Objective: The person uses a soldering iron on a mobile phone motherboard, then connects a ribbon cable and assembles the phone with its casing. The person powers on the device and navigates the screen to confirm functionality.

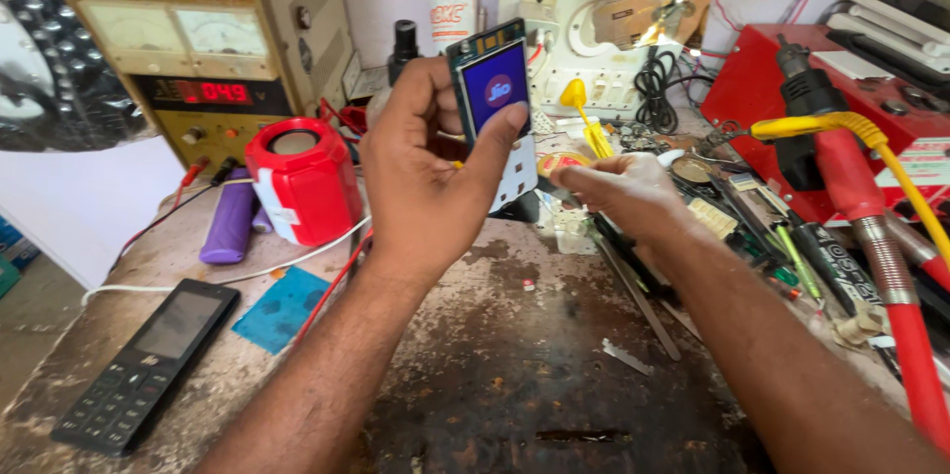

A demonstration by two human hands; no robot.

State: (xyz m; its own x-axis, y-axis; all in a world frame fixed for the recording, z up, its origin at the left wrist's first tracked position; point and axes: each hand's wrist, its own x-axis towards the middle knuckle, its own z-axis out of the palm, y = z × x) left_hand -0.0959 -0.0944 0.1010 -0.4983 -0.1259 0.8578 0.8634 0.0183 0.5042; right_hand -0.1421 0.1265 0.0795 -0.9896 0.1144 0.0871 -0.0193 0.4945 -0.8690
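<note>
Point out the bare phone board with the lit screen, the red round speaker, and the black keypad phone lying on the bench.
phone board point(497, 88), head view, on its lit screen.
red speaker point(315, 187), head view, on its side wall.
black keypad phone point(148, 363), head view, mid-body, just above the keys.

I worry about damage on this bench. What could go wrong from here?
The left hand holds the opened phone only by its edges, above the bench; it might slip and fall. The thumb presses on the lit screen, which may strain it. The right hand reaches among crowded tools and could knock something.

Black keypad phone, red speaker
</note>
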